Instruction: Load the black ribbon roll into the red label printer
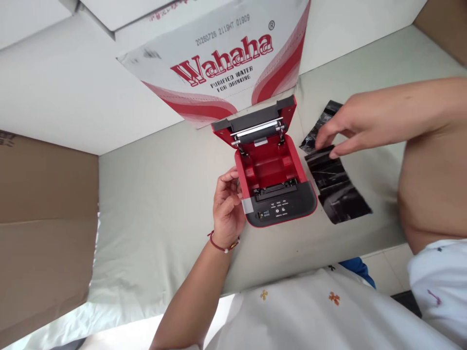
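A small red and black label printer [275, 206] sits on the cloth with its lid [255, 121] raised, showing a roller and a red inner bay without a paper roll. My left hand [228, 206] grips the printer's left side, its fingers curled against the red wall. A translucent piece of tape [247, 205] lies on the front left corner by my thumb. To the right, my right hand [339, 133] pinches the upper end of a creased, glossy black plastic strip [337, 184]. Beneath that hand, another black piece [323, 121] extends upward; whether the two are joined is hidden.
Behind the printer stands a white and red water carton [226, 58], close to the raised lid. A brown cardboard box [47, 233] borders the left side. The surface is covered with pale green cloth [156, 194], and white boxes [65, 87] line the back.
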Demonstrator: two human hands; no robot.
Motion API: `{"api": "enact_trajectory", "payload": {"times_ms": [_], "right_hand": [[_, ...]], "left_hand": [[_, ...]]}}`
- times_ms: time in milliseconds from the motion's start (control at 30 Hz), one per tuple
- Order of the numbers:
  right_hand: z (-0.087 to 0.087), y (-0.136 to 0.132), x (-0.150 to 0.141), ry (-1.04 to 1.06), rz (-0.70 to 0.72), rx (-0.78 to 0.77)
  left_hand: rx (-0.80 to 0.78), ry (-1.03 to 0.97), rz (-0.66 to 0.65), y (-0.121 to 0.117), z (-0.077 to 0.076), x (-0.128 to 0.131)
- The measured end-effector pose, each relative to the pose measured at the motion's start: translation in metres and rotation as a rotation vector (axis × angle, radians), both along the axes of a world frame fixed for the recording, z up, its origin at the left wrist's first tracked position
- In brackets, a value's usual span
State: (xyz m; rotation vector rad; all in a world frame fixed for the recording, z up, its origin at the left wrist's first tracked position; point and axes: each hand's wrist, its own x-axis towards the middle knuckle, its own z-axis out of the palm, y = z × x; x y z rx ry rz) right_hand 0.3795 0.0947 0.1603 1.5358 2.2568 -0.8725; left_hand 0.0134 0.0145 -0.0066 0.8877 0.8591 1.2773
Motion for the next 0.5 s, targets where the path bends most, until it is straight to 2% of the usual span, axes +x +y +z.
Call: {"api": "enact_trajectory", "payload": {"times_ms": [67,133,233,300,433,500], "right_hand": [[-0.002,0.006,-0.016,-0.024,-0.026,0.017],[-0.004,0.012,-0.016,-0.114,-0.110,0.123],[-0.008,0.024,0.008,-0.375,-0.282,0.284],[-0.013,0.034,0.024,-0.525,-0.402,0.298],[-0.030,0.046,0.024,-0.531,-0.579,0.248],[-0.039,0.047,0.015,-0.484,-0.599,0.313]], "left_hand": [[-0.008,0.009,0.002,0.001,0.001,0.000],[-0.012,0.014,-0.004,0.001,0.002,0.000],[-0.026,0.014,0.000,0.001,0.003,0.001],[-0.032,0.018,0.003,0.001,0.003,0.001],[-0.044,0.027,-0.001,0.001,0.004,0.001],[-0.053,0.024,0.005,0.002,0.004,0.001]]}}
